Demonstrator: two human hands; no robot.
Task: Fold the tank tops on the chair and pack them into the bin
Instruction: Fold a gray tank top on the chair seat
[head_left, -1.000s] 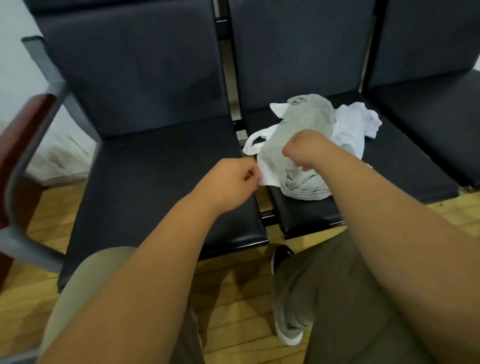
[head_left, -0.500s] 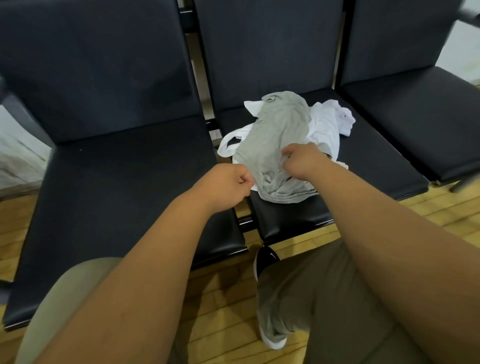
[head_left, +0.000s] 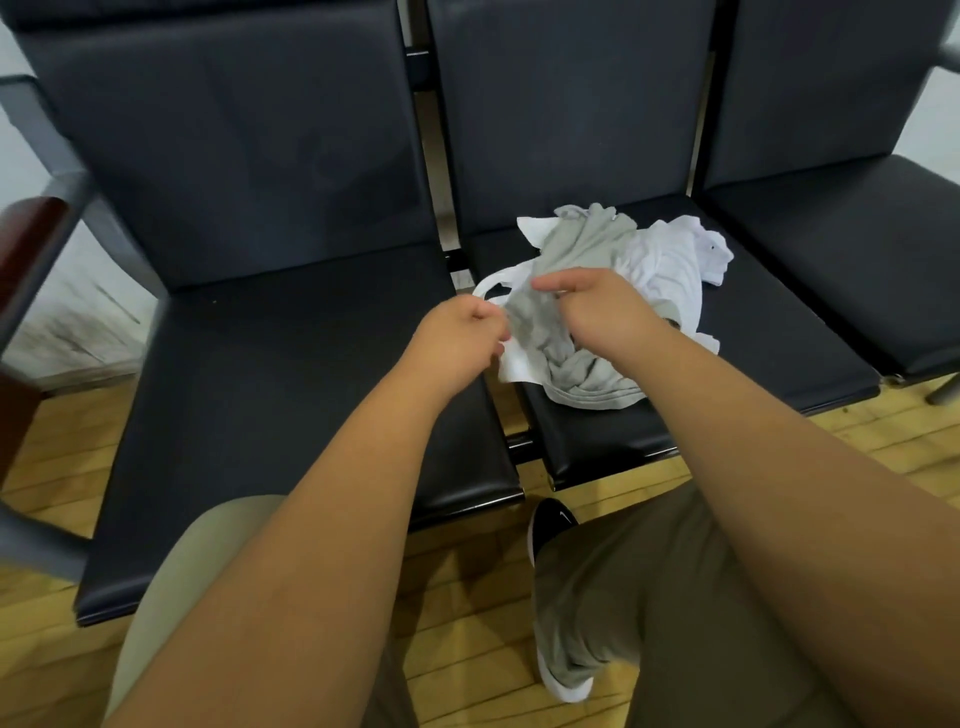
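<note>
1. a person sits facing a row of dark chairs. a crumpled grey tank top (head_left: 587, 244) lies across a white tank top (head_left: 670, 270) on the middle chair seat (head_left: 779, 338). no bin is in view.
2. the right hand (head_left: 597, 312) rests on the grey top, fingers curled down into the cloth and gripping it, thumb pointing left.
3. the left hand (head_left: 457, 338) is a closed fist at the heap's left edge. its fingers seem pinched on the white top's edge, though the contact is partly hidden.
4. the step in hand looks like pulling one top free of the heap so it can be folded.
5. to do it well, both hands should probably take the same garment. as they are now, a lift risks dragging the two tops up together.
6. holding the top by its shoulder straps or its hem corners would let it hang open and shake flat.
7. the left chair seat (head_left: 285, 374) beside the heap offers a flat dark surface to spread the top on, smooth it, and fold it evenly.
</note>
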